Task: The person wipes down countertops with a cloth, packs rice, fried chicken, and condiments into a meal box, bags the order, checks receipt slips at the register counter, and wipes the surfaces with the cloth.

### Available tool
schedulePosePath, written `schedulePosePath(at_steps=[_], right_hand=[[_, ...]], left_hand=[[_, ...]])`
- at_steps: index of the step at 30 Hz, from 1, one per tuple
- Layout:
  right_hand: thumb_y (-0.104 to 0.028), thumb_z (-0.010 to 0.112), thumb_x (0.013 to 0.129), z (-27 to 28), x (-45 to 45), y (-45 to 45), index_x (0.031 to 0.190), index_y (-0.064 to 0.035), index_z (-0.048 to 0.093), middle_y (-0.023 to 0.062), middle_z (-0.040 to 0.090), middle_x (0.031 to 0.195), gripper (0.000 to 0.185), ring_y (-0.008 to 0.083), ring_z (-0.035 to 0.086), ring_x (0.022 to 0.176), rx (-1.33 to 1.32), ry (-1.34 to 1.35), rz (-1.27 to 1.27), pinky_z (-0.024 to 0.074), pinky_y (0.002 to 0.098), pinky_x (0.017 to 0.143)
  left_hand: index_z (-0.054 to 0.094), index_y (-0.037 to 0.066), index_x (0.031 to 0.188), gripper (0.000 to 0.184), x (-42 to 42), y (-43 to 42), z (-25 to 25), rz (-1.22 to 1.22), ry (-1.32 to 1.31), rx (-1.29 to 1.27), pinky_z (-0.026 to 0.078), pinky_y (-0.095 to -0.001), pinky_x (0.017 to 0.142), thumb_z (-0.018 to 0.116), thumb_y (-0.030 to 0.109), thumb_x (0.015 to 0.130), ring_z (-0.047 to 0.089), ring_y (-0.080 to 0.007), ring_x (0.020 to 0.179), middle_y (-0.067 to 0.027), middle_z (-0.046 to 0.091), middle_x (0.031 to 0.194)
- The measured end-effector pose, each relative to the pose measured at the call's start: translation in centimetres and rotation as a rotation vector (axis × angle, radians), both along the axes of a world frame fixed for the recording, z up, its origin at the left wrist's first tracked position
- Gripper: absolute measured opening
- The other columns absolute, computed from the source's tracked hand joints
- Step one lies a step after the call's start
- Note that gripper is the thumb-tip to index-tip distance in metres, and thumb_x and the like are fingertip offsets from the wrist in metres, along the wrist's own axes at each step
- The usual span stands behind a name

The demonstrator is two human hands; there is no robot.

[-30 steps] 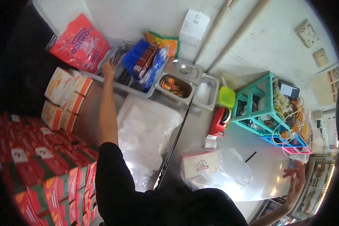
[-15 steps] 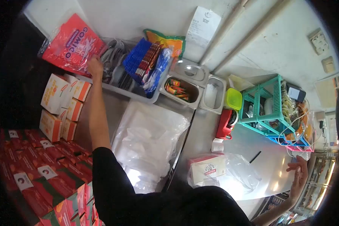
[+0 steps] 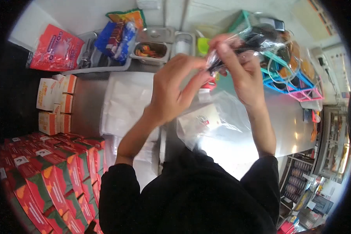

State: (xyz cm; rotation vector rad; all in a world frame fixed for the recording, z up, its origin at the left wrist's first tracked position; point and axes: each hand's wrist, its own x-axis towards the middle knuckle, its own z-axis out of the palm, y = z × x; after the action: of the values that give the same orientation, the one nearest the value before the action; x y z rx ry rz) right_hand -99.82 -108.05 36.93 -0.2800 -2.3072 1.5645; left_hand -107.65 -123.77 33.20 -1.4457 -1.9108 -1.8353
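1. Here, left hand (image 3: 171,87) and right hand (image 3: 243,80) both pinch the wrapped dark packet (image 3: 259,39), held above the bench (image 3: 87,97).
2. Long axis slants toward upper right of view; bulk lies nearer the right hand. Contents blurred.

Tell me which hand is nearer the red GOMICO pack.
Left. The left hand is well to the right of the red GOMICO pack, not touching it; the right hand is farther right, beyond the left hand.
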Motion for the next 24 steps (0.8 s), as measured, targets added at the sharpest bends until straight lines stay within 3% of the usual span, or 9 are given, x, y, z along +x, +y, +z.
schedulePosePath(at_steps=[1,4,6,8,11,13,18,21,24], right_hand=[[-0.024,0.044,0.091,0.5,2.0,0.0,0.096,-0.0036,0.05,0.0052,0.057,0.083,0.022,0.0079,0.05,0.068,-0.022,0.159,-0.055,0.0381,0.0212,0.057],[-0.018,0.038,0.093,-1.0,7.7,2.6,0.094,-0.003,0.05,0.0101,0.056,0.086,0.019,0.0116,0.052,0.071,-0.028,0.583,-0.196,0.0401,0.0231,0.056],[-0.019,0.043,0.091,-4.6,10.2,2.7,0.094,-0.0013,0.053,0.0091,0.058,0.087,0.021,0.0159,0.055,0.077,-0.165,0.556,-0.022,0.0435,0.0262,0.062],[-0.018,0.048,0.088,-9.0,11.1,2.1,0.094,-0.0003,0.054,0.0103,0.057,0.086,0.02,0.0202,0.054,0.082,0.186,0.147,0.228,0.0431,0.0318,0.076],[-0.026,0.049,0.084,-17.4,9.0,3.0,0.097,-0.0023,0.059,0.0125,0.06,0.08,0.029,0.0297,0.058,0.079,0.811,-0.29,0.657,0.0446,0.0388,0.068],[-0.027,0.051,0.083,-20.2,9.3,2.8,0.084,-0.0011,0.06,0.0172,0.061,0.084,0.027,0.0327,0.058,0.081,1.222,-0.542,0.59,0.0444,0.0397,0.072],[-0.039,0.048,0.081,-7.2,10.9,6.1,0.083,-0.0037,0.061,0.0153,0.063,0.077,0.038,0.0321,0.06,0.075,1.223,-0.656,0.823,0.0456,0.0404,0.067],[-0.019,0.06,0.077,2.4,14.2,11.3,0.116,-0.005,0.049,0.0162,0.061,0.097,0.044,0.0284,0.058,0.09,0.269,-0.48,0.754,0.0434,0.0398,0.082],[-0.009,0.064,0.071,-7.8,15.1,18.9,0.132,-0.0087,0.029,0.0164,0.048,0.119,0.07,0.0265,0.049,0.106,0.702,-0.349,0.421,0.0398,0.0373,0.088]], left_hand=[[0.053,0.001,0.1,0.03,1.6,-0.1,-0.1,0.015,0.092,0.109,0.039,-0.0336,0.083,0.064,0.01,0.073,0.053,-0.0286,0.093,-0.0124,0.056,0.1],[0.052,-0.001,0.099,0.03,9.1,-0.5,-3.8,0.335,-0.038,-0.032,0.039,-0.0336,0.083,0.064,0.013,0.075,0.053,-0.0258,0.089,-0.0114,0.055,0.093],[0.05,-0.001,0.097,0.028,12.8,-0.7,-8.1,0.516,-0.204,-0.148,0.04,-0.0326,0.08,0.062,0.014,0.077,0.053,-0.0227,0.084,-0.0096,0.054,0.087],[0.049,0.0,0.092,0.021,13.8,-1.5,-11.9,0.576,-0.513,-0.3,0.042,-0.0295,0.072,0.059,0.015,0.081,0.054,-0.0171,0.075,-0.0054,0.053,0.078],[0.047,0.004,0.088,0.011,13.9,-3.3,-10.8,0.381,-0.991,0.136,0.041,-0.0232,0.055,0.055,0.011,0.083,0.051,-0.0099,0.064,-0.0009,0.053,0.074],[0.049,0.006,0.091,0.009,14.5,-3.4,-8.2,0.143,-1.24,0.421,0.039,-0.0209,0.05,0.053,0.009,0.084,0.049,-0.0078,0.061,-0.0006,0.053,0.075],[0.045,0.005,0.106,0.023,15.3,-4.3,-4.9,0.2,-1.033,0.174,0.039,-0.0202,0.048,0.052,0.01,0.085,0.047,-0.0081,0.057,-0.003,0.053,0.075],[0.029,0.005,0.123,0.055,15.5,-6.9,-3.6,0.141,-0.755,0.045,0.045,-0.0228,0.062,0.06,0.014,0.078,0.05,-0.0148,0.082,-0.0115,0.049,0.101],[0.016,0.003,0.129,0.086,15.2,-10.4,-11.1,0.323,-0.167,-0.633,0.043,-0.0289,0.079,0.072,0.028,0.067,0.043,-0.0209,0.103,-0.015,0.035,0.123]])
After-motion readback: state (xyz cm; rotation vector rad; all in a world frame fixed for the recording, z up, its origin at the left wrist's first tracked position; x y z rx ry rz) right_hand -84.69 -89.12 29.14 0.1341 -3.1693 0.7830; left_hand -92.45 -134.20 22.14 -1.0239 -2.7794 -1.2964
